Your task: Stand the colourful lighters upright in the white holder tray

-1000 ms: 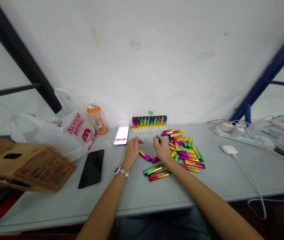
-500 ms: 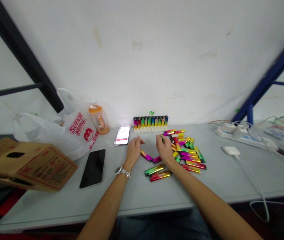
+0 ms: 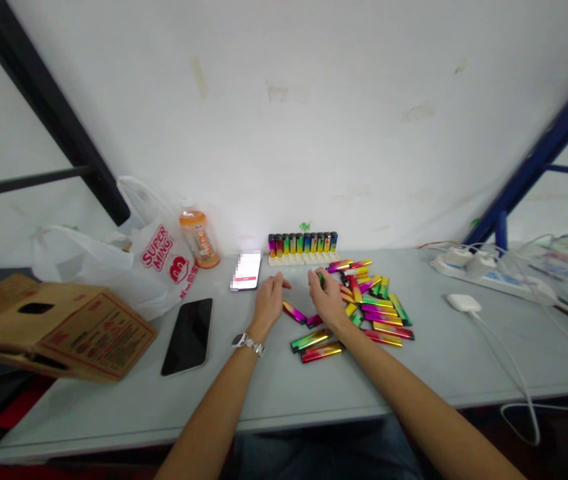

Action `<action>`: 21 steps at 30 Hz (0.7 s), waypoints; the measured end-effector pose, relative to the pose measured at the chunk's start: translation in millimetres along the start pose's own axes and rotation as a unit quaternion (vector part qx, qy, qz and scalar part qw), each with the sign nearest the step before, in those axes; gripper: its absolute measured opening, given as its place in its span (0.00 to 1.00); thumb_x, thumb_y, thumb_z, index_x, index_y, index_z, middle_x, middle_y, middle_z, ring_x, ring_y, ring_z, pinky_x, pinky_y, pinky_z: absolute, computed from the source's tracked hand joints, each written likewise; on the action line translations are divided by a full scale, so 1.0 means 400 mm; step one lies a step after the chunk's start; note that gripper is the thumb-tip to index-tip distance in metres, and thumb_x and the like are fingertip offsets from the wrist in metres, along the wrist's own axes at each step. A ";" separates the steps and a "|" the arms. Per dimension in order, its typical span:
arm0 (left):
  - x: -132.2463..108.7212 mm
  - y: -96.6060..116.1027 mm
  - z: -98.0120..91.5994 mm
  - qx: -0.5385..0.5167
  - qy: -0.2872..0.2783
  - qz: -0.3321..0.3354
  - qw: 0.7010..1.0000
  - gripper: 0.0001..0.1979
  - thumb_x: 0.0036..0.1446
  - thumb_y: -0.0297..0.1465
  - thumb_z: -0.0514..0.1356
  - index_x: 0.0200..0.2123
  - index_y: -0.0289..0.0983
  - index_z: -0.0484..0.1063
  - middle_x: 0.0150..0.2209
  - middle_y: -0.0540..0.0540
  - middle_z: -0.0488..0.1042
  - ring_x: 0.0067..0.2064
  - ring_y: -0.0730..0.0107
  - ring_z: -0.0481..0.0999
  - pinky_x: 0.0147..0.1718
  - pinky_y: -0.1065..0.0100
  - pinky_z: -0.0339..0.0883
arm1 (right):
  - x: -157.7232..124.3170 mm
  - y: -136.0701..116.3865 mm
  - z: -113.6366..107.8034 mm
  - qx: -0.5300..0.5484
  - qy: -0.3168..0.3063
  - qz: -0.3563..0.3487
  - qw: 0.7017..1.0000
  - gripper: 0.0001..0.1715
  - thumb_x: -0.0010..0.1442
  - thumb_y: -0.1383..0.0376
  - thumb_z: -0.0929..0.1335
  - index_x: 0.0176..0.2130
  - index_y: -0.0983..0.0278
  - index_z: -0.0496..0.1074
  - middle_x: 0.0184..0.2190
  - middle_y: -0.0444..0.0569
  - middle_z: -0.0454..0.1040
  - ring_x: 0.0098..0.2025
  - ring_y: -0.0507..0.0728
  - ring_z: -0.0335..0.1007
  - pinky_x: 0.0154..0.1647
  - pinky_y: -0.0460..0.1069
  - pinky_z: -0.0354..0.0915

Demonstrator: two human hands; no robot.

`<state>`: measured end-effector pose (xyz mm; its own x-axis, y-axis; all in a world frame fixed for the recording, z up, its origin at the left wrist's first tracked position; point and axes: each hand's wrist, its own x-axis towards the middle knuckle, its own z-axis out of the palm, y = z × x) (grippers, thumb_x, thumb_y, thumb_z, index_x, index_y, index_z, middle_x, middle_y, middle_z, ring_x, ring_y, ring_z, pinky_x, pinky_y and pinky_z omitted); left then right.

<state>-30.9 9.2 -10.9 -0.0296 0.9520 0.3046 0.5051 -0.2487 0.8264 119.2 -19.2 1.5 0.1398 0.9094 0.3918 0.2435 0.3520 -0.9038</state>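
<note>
My right hand is closed around a green lighter, most of it hidden by the fingers. My left hand, a watch on its wrist, hovers over the table with fingers slightly apart and nothing visible in them. Beside it lies a purple-and-yellow lighter. Behind both hands, a white rack bears a row of upright, shiny coloured lighters. Right of my right hand is a loose pile of lighters. Nearer to me lie a green lighter and a red one.
To the left are a dark phone, a cardboard box, a plastic bag and an orange bottle. A lit phone lies near the wall. On the right sit a power strip and a white charger with cables.
My right hand has shifted slightly left and turned, showing more of the green lighter. My left hand stays almost still. The camera view has moved a little.
</note>
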 end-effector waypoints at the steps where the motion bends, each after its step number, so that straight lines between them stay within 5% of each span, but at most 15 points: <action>1: 0.000 0.000 0.000 0.002 -0.001 0.001 1.000 0.29 0.65 0.45 0.40 0.26 0.38 0.74 0.34 0.42 0.78 0.41 0.60 0.76 0.48 0.59 0.66 | 0.001 0.003 0.002 0.027 -0.009 0.013 0.999 0.16 0.64 0.51 0.61 0.33 0.60 0.61 0.18 0.36 0.57 0.20 0.49 0.53 0.21 0.45 0.52; 6: 0.001 -0.003 0.001 0.007 -0.002 0.004 1.000 0.29 0.66 0.44 0.41 0.26 0.38 0.75 0.34 0.42 0.78 0.40 0.61 0.76 0.46 0.60 0.67 | 0.018 0.014 -0.001 0.117 -0.051 0.028 0.991 0.17 0.63 0.49 0.62 0.41 0.58 0.57 0.22 0.35 0.64 0.18 0.49 0.59 0.20 0.44 0.58; 11: 0.001 -0.001 0.001 0.003 -0.002 0.001 1.000 0.29 0.66 0.45 0.41 0.27 0.38 0.75 0.34 0.43 0.77 0.40 0.61 0.75 0.46 0.60 0.66 | 0.048 0.007 -0.026 -0.011 -0.028 -0.056 0.998 0.15 0.59 0.52 0.67 0.35 0.62 0.68 0.33 0.47 0.73 0.35 0.54 0.70 0.37 0.49 0.66; 21: 0.004 -0.010 0.005 0.015 -0.001 0.007 1.000 0.28 0.67 0.44 0.41 0.26 0.38 0.74 0.33 0.43 0.77 0.40 0.63 0.75 0.45 0.62 0.66 | 0.218 0.045 -0.008 -0.080 -0.045 -0.069 0.993 0.15 0.55 0.60 0.68 0.41 0.64 0.71 0.36 0.47 0.76 0.29 0.52 0.70 0.33 0.48 0.66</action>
<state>-31.1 12.3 -14.7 -0.0206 0.9487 0.3156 0.5314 -0.2570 0.8072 138.8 65.6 19.8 0.0102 0.8740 0.4859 0.4055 0.4405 -0.8009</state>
